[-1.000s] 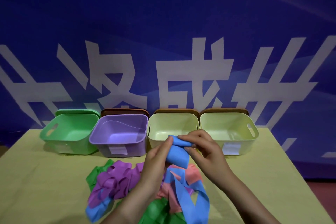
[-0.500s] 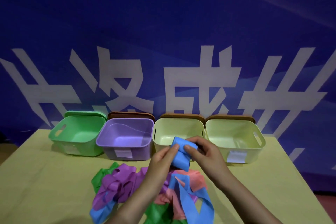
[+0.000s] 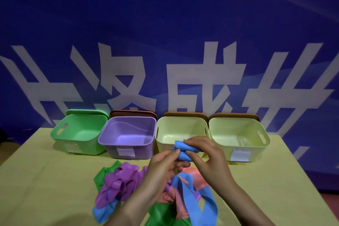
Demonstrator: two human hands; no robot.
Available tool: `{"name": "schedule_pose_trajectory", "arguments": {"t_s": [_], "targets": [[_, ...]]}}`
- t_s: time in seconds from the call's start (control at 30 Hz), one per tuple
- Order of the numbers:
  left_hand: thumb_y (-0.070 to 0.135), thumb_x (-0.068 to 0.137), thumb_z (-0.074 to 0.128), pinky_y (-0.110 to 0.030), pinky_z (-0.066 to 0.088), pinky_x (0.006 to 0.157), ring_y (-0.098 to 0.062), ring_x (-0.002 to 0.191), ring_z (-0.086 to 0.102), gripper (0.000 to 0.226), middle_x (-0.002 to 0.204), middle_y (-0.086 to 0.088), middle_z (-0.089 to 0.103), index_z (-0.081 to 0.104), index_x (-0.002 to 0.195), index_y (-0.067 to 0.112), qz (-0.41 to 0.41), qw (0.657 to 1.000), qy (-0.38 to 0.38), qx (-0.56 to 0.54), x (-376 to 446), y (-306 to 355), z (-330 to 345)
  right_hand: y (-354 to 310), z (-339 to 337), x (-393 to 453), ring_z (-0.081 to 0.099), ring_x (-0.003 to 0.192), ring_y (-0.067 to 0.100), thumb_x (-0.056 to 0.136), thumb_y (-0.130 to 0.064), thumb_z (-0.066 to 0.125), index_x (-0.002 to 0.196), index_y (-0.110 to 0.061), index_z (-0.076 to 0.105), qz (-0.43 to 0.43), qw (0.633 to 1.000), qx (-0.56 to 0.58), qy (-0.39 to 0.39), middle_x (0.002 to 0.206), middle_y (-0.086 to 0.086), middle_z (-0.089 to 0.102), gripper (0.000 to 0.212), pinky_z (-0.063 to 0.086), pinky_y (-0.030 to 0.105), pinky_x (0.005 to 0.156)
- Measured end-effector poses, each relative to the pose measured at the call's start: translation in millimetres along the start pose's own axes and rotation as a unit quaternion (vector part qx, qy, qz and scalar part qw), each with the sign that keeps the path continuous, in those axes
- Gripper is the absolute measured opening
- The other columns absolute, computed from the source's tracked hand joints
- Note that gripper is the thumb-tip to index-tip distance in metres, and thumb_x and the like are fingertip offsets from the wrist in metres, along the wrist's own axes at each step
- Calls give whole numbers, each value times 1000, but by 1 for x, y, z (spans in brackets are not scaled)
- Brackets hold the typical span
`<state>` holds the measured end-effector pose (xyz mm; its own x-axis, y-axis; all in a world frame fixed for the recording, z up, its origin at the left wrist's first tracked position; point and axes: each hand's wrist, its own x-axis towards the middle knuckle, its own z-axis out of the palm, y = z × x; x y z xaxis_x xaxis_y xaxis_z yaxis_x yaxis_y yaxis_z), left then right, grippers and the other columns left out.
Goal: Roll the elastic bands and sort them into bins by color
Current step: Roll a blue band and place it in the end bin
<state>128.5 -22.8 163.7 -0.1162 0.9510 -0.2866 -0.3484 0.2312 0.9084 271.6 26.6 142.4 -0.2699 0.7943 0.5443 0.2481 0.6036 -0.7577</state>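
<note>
A blue elastic band (image 3: 184, 150), rolled into a short bundle, is held up in front of the bins. My left hand (image 3: 164, 164) pinches its left end and my right hand (image 3: 207, 158) grips its right end. Below them on the table lies a tangled pile of loose bands: purple (image 3: 121, 181), pink (image 3: 194, 180), blue (image 3: 194, 202) and green (image 3: 159, 213). Behind stand a green bin (image 3: 80, 134), a purple bin (image 3: 126, 139) and two pale yellow bins (image 3: 176, 132) (image 3: 238, 135), with nothing seen inside.
The yellow-green table (image 3: 45, 180) reaches to a blue banner wall with large white characters. Brown lids (image 3: 134, 113) lean behind three bins, and a green lid behind the green one. White labels are stuck on the bins' fronts.
The blue band has been wound tighter into a compact horizontal roll between both hands. The camera has tilted slightly, so the bins sit lower in view.
</note>
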Motion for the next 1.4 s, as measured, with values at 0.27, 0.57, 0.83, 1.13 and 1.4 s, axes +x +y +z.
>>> {"name": "schedule_pose_trajectory", "arguments": {"t_s": [0.27, 0.57, 0.83, 1.13, 1.4], "targets": [[-1, 94, 48, -20, 52, 56, -17, 60, 68, 17, 72, -11, 72, 64, 95, 4, -3, 1000, 9, 22, 0, -2, 1, 1, -7, 3, 64, 94, 7, 79, -13, 66, 101, -22, 72, -15, 999, 21, -35, 97, -12, 66, 24, 48, 15, 77], [-6, 94, 44, -20, 55, 60, -21, 68, 72, 22, 78, -15, 73, 65, 94, 1, 17, 999, 19, -30, 1, 0, 6, 3, -17, 5, 62, 105, 8, 85, -22, 53, 104, -18, 74, 19, 992, 85, -87, 108, -7, 65, 29, 46, 15, 85], [2, 94, 47, -29, 58, 76, -28, 85, 71, 22, 94, -23, 71, 63, 104, -8, 30, 995, 7, -97, 4, -5, 5, 8, -9, -4, 60, 105, 6, 82, 1, 62, 101, -16, 73, -43, 998, -25, -45, 113, -5, 63, 27, 46, 15, 87], [-1, 95, 46, -24, 58, 73, -22, 83, 72, 20, 92, -14, 74, 65, 101, 2, 67, 996, -5, -53, 9, -7, 4, -4, -7, -6, 64, 74, 3, 85, -2, 67, 101, -16, 67, 202, 952, 230, -11, 85, -1, 70, 22, 50, 16, 70], [4, 93, 55, -35, 54, 79, -24, 84, 66, 28, 102, -11, 72, 65, 118, 7, 72, 992, -9, 104, 23, -18, 2, 2, -16, -11, 68, 81, 8, 84, 6, 65, 89, -7, 66, 242, 946, 214, -37, 85, 0, 71, 14, 51, 18, 73]]}}
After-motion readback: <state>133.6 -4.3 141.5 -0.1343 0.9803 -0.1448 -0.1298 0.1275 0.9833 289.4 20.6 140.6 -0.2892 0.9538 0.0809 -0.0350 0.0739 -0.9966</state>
